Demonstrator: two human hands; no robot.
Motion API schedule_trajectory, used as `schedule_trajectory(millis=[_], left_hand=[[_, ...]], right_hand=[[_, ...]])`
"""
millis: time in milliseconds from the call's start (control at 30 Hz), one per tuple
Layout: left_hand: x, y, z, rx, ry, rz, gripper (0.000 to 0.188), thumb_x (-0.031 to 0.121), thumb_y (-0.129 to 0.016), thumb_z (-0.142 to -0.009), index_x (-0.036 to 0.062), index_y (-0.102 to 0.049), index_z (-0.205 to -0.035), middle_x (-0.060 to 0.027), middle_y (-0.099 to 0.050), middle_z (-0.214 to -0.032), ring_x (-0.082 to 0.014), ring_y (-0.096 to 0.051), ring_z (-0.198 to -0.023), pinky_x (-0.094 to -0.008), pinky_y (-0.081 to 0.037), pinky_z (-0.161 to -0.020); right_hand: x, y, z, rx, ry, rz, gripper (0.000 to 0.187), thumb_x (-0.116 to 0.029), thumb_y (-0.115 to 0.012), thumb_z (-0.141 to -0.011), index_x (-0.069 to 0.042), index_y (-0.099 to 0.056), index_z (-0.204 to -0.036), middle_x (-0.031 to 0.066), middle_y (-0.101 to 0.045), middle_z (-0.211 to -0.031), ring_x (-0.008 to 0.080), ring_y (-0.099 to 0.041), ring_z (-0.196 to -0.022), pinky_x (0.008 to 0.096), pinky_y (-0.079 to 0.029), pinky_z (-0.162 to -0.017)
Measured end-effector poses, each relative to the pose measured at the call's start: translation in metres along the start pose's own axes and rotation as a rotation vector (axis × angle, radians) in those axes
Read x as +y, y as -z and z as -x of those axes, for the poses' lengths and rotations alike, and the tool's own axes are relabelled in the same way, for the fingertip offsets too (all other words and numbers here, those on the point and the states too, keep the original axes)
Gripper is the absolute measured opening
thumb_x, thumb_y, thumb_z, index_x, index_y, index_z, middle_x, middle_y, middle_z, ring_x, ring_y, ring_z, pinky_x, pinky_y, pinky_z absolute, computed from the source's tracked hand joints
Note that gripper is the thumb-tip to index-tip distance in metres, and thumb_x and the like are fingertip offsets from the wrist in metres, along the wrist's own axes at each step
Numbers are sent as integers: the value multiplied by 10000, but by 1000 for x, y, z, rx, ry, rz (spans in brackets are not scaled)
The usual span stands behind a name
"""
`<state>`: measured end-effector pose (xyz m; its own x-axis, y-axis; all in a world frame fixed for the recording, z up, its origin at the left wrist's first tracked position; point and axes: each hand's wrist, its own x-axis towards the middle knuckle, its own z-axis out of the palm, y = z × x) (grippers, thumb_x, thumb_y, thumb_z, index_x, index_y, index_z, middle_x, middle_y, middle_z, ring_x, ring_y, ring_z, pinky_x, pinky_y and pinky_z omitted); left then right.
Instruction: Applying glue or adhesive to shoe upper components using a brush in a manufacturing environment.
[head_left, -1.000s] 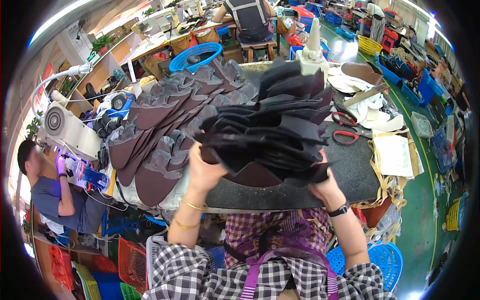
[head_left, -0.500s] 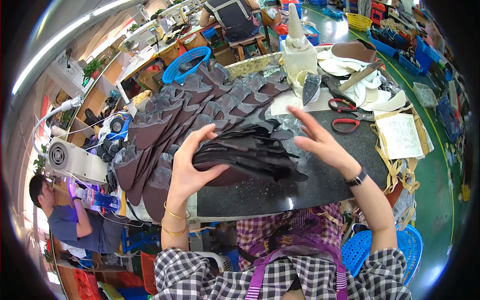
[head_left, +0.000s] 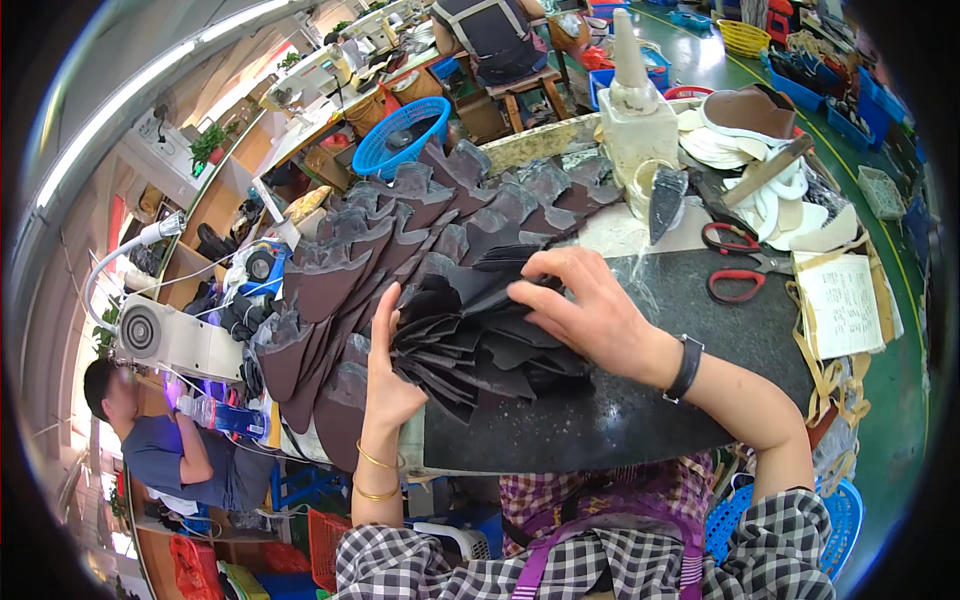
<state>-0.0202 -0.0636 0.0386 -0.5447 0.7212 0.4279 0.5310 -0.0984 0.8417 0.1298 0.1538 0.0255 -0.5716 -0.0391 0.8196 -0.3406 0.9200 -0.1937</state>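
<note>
A thick stack of thin black cut pieces, fanned out in loose layers, is between my hands above the dark work board. At its left end my left hand holds the bunch, palm against the layered edges and some fingers hidden behind it. My right hand has its fingers bent over the upper right edges and grips the stack there. Overlapping rows of brown cut pieces with greyish edges lie on the table to the left and behind.
Red-handled scissors, a written sheet and a hammer lie on the right. A brush in a pot stands beside a white container with a cone top. A blue basket is behind; another person sits left.
My right hand has come in from the right and closed on the stack. The stack has fanned wider, and the left hand's fingers have straightened along its end. The whole view has shifted slightly.
</note>
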Motion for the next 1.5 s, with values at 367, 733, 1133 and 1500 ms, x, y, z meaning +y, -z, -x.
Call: schedule_trajectory(millis=[367,733,1133,1500], left_hand=[[-23,8,16,61,109,363,972,49,-801,-712,54,-203,-1478,-167,-502,-1311,-246,-558,-1151,-360,-448,-1003],[-26,1,-12,50,70,267,989,26,-833,-641,53,-262,-1448,-126,-516,-1265,-218,-555,-1126,-346,-461,-990],[-20,4,0,143,151,-29,848,-10,-840,-608,14,-413,-1341,-94,-570,-1167,-177,-592,-1010,-301,-493,-884],[-32,11,5,199,132,-180,661,-46,-802,-619,29,-487,-1195,-67,-587,-1118,-165,-575,-1008,-296,-465,-902]], right_hand=[[9,-9,-14,-231,-357,-326,332,-110,-658,-791,-22,-444,-1028,188,-594,-941,375,-586,-907,428,-468,-747],[49,-24,-30,-229,-269,-616,388,-230,-659,-875,-29,-532,-1182,159,-611,-1094,339,-596,-1004,396,-472,-860],[-1,9,23,-25,-259,-447,353,-140,-748,-767,-32,-567,-1051,131,-591,-1027,318,-590,-945,383,-495,-796],[-15,0,15,-275,-362,-797,266,-84,-570,-878,-16,-438,-1099,202,-591,-1130,415,-587,-977,443,-482,-816]])
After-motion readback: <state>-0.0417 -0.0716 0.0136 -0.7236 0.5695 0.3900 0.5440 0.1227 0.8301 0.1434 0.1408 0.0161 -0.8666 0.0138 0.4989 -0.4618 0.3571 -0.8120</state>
